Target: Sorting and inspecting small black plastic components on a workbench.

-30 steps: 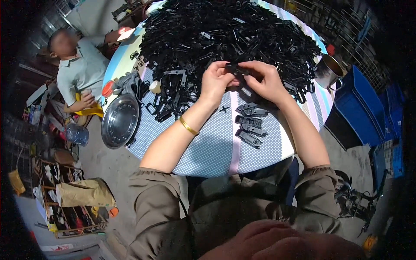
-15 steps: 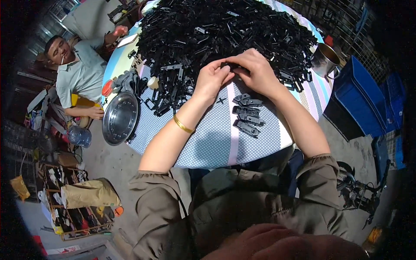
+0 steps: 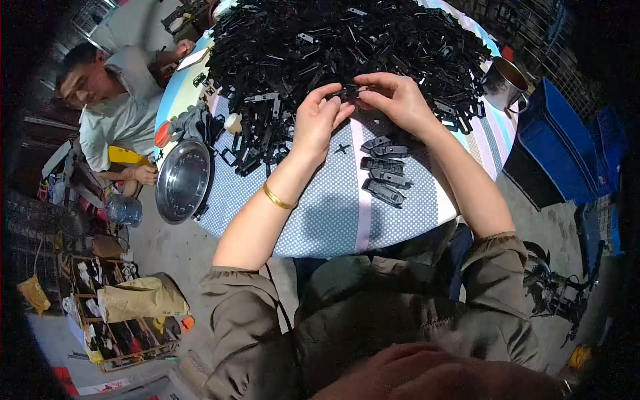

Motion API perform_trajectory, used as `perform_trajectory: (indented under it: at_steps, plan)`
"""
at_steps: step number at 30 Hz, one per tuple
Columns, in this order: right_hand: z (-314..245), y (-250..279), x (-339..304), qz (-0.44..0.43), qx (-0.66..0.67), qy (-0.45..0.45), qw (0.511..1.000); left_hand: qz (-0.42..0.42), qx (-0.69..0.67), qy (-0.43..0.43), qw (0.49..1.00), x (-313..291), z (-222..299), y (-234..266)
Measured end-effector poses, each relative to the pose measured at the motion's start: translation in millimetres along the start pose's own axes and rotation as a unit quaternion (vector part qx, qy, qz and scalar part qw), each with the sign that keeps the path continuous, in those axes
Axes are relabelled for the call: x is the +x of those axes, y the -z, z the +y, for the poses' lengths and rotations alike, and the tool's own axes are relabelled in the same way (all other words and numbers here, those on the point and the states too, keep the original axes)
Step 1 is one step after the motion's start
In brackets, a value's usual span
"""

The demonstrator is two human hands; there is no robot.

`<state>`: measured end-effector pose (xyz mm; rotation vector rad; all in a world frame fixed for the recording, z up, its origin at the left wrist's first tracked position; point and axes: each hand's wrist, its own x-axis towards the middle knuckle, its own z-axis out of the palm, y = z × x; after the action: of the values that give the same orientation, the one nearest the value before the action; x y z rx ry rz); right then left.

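Between the fingertips of both hands is a small black plastic part [image 3: 348,93], mostly hidden by the fingers and dark against the heap behind. My left hand [image 3: 317,119], with a gold bangle on its wrist, pinches the part's left end. From the other side, the thumb and forefinger of my right hand [image 3: 400,103] grip it. A large heap of black plastic parts [image 3: 333,47] lies just beyond. Nearer me, a short row of longer black pieces [image 3: 387,172] rests on the cloth, beside a tiny black cross-shaped piece [image 3: 343,148].
A steel bowl [image 3: 185,181] sits at the left table edge, near grey gloves [image 3: 193,123] and a red lid [image 3: 163,134]. A metal mug [image 3: 503,85] stands at the right, by blue bins [image 3: 557,143]. Another person [image 3: 120,100] leans at the table's left.
My hands have drawn slightly apart, showing more of the black part between them. The other person has leaned lower and further left. The whole view has shifted slightly.
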<state>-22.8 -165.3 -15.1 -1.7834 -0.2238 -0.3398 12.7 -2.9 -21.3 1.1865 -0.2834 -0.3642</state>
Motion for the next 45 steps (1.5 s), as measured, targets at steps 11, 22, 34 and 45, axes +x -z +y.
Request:
perform_trajectory:
  at_steps: [11, 22, 34, 45]
  plan:
    - [7, -8, -1, 0.066, -0.099, 0.04, 0.992, -0.014, 0.039, -0.012, 0.999, 2, -11, 4]
    - [8, -8, -3, 0.055, -0.14, 0.03, 0.988, -0.009, 0.043, -0.027, 0.999, 1, -14, 0]
    - [7, -14, -6, 0.106, -0.242, 0.147, 0.953, -0.032, 0.037, -0.028, 0.998, 5, -17, 7]
    - [-9, -25, -16, 0.14, -0.34, 0.282, 0.886, -0.054, 0.019, -0.034, 0.998, 7, -6, 14]
